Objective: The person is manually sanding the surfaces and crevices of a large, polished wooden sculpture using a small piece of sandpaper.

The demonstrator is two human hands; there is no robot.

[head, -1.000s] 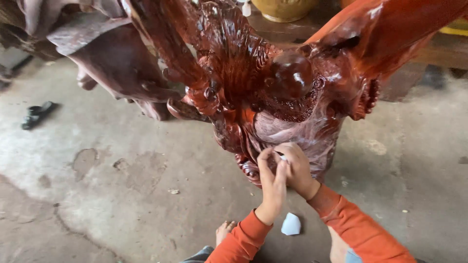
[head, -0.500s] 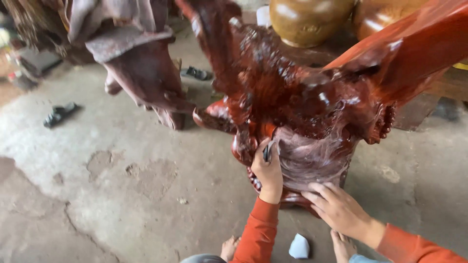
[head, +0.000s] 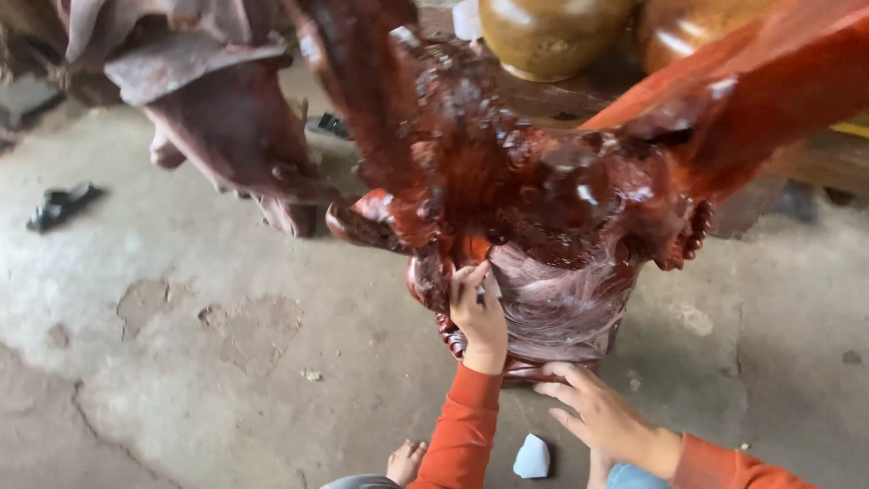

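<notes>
Now the left hand (head: 480, 312) is raised against the red carved wooden sculpture (head: 534, 199), fingers closed around a small dark tool whose kind cannot be told, at the pale sanded band above the base. A second ago both hands met at that spot; the right hand (head: 602, 412) has since dropped to the foot of the carving, fingers spread and holding nothing, so the left hand works alone. Beyond, a pale blue-white scrap (head: 532, 457) lies on the concrete floor (head: 181, 362) beside a bare foot (head: 405, 462). Rounded brown jars (head: 552, 32) stand behind. No labels or signs show.
</notes>
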